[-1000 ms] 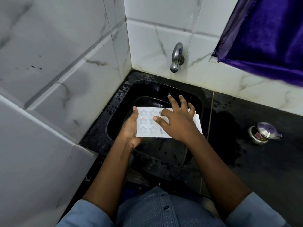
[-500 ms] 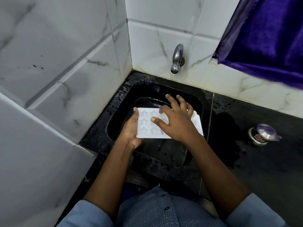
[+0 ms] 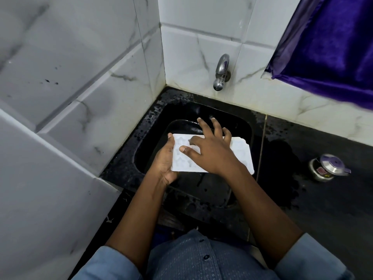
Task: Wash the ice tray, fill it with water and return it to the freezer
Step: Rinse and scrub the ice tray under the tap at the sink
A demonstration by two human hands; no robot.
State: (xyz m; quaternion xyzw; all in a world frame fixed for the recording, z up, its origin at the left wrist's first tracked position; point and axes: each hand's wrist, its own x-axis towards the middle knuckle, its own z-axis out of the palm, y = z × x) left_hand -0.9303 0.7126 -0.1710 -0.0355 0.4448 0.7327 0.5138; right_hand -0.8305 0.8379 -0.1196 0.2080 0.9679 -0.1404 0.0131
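Right hand spreads released fingers wider over ice tray, left hand grasping its end; scrub each cavity.

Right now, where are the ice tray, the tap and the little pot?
ice tray [image 3: 241, 152], head view, bare right end.
tap [image 3: 222, 64], head view, curved metal body.
little pot [image 3: 332, 164], head view, its lid.

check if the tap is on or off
Off, it seems: no stream of water shows between the tap and the ice tray held below it.
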